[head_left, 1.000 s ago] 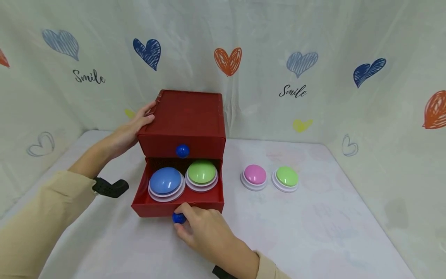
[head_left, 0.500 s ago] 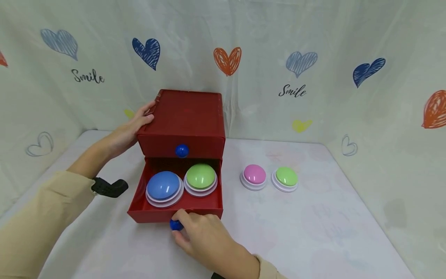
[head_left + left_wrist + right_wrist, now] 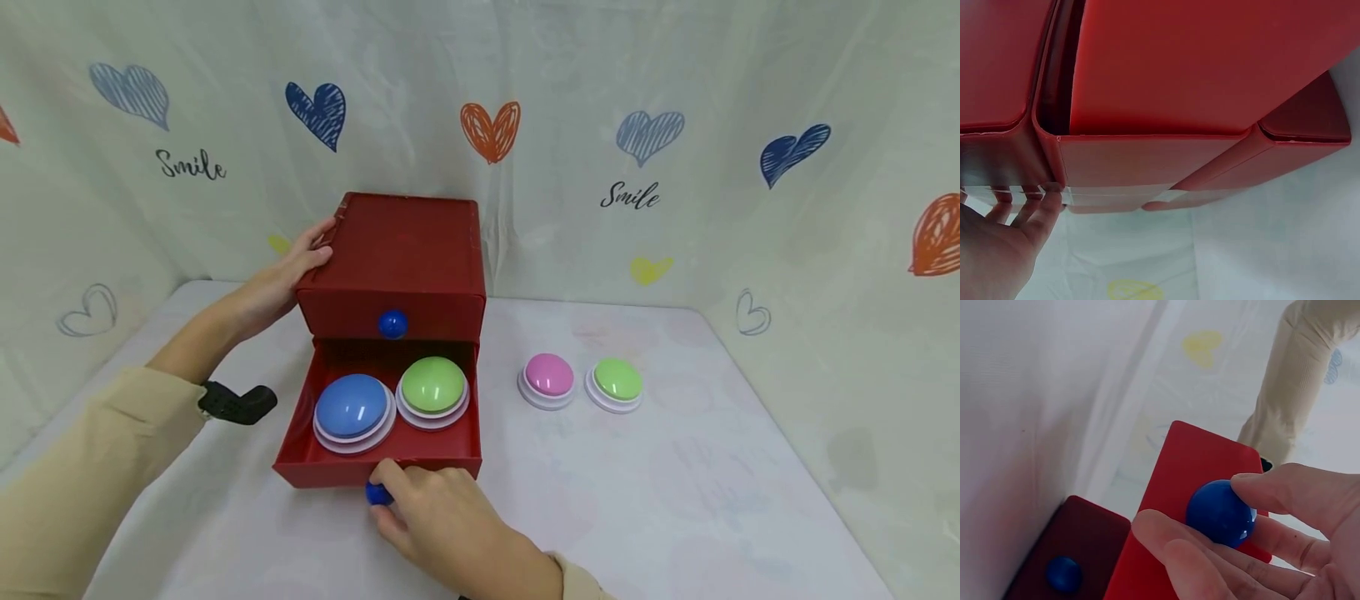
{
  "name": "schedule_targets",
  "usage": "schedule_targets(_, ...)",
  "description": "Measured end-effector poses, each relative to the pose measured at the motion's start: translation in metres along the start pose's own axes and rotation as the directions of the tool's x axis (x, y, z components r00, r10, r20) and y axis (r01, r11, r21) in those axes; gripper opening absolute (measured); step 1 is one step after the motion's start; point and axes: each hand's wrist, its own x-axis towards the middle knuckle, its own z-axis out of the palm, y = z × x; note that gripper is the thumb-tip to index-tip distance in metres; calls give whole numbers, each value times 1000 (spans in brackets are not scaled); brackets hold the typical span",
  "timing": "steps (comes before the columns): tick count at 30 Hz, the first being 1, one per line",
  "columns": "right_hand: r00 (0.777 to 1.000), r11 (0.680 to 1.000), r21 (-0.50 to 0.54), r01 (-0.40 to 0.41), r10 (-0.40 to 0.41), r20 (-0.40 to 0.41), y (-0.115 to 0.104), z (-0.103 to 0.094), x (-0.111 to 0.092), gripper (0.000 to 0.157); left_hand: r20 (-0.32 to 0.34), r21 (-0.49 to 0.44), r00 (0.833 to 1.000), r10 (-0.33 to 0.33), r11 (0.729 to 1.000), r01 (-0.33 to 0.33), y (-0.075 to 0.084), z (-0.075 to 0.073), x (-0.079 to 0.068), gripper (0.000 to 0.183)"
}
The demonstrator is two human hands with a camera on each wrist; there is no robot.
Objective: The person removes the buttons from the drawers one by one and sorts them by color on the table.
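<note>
A red drawer cabinet [image 3: 412,242] stands on the table, with a pulled-out red drawer [image 3: 450,454] below its upper one. My left hand [image 3: 288,271] presses its fingers against the cabinet's left side; in the left wrist view the fingers [image 3: 1044,215] lie flat against that side. With thumb and fingers, my right hand [image 3: 450,525] pinches the blue ball knob [image 3: 1219,512] on the front of the pulled-out drawer. Inside that drawer sit a large blue dome button [image 3: 351,406] and a green dome button [image 3: 432,385], both on white bases.
Right of the cabinet, a pink dome button [image 3: 550,375] and a smaller green dome button [image 3: 617,380] stand on the white table [image 3: 675,500]. Another blue knob [image 3: 393,324] marks the closed upper drawer. Behind hangs a white curtain [image 3: 555,50] printed with hearts.
My right hand has drawn the drawer farther out toward me, and the blue and green buttons inside have come with it. The left hand and the cabinet have stayed in place.
</note>
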Motion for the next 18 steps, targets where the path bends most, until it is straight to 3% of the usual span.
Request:
schedule_targets(7,1000,1000,-16,16,-16,20,-2,-1,-3,24,-3,-2,1000,3,1000,-3,-2,1,1,65)
schedule_targets(14,992,1000,-24,-8,11,126,-6,-2,-4,24,10,-11,1000,-2,1000,2,-1,2,1,65)
schedule_targets(18,990,1000,-28,-7,11,143,-7,-4,-5,24,9,-4,1000,4,1000,-4,-1,2,1,64)
